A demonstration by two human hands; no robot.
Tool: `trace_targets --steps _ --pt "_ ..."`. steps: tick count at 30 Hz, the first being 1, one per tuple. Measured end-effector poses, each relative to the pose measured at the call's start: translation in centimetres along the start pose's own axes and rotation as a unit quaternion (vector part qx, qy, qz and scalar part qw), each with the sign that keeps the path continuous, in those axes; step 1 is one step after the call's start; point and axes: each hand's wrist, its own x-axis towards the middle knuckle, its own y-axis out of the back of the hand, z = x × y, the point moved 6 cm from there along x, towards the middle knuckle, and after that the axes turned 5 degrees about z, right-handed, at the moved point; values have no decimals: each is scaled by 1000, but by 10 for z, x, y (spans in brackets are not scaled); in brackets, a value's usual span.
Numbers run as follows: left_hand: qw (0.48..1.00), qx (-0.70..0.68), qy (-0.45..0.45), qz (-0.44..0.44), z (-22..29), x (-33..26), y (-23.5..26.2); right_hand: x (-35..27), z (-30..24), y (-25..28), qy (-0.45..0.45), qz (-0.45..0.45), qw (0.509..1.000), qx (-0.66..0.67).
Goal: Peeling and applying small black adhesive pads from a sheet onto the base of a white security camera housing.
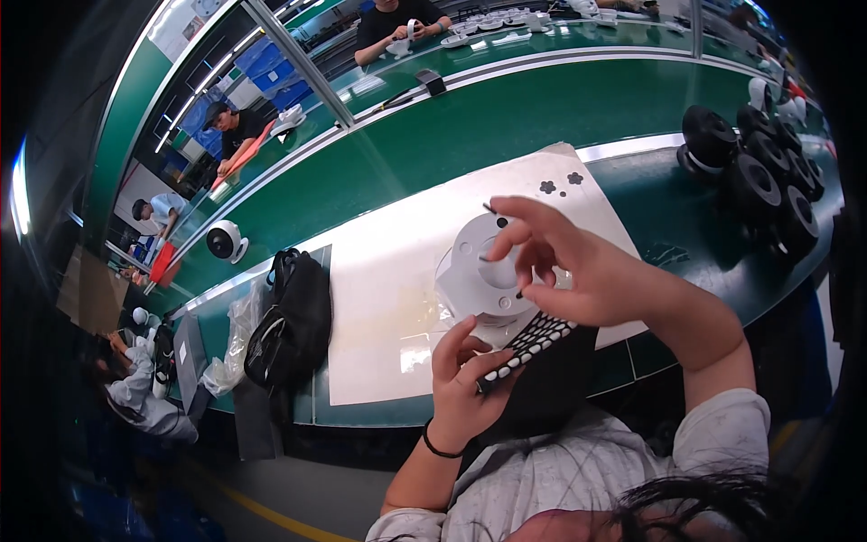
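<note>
My left hand (468, 379) grips a dark strip sheet (535, 343) covered in rows of small rounded white pads. Over a round white plastic base (465, 271) hovers my right hand (569, 266), its fingers apart and no object visible between them. Dark spots show at its fingertips; whether these are nails or small pieces I cannot tell. One small black dot (503, 221) sits near the base's far rim. My right hand hides part of the base, which lies on a pale work mat (379, 361).
Black flower-shaped pieces (547, 187) lie at the mat's far right. Many black round devices (759, 181) crowd the bench's right end. At left are a black bag (289, 325), clear plastic (237, 334) and a white camera-like device (226, 242). Other people work beyond the frame rail (298, 63).
</note>
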Motion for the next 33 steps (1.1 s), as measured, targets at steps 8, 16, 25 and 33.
trace_targets --steps 8,16,25,33 --pt "999 22 -11 -30 -13 -2 -14 2 12 -15 -54 -32 998 20" --pt "999 10 -4 -43 -17 -6 -15 0 7 -16 -6 -5 997 -80" --pt "993 90 1 -82 -12 -5 -15 -29 -32 -50 234 -60 894 -378" --pt "999 24 -34 -27 -14 -5 -13 4 -3 10 33 21 981 -189"
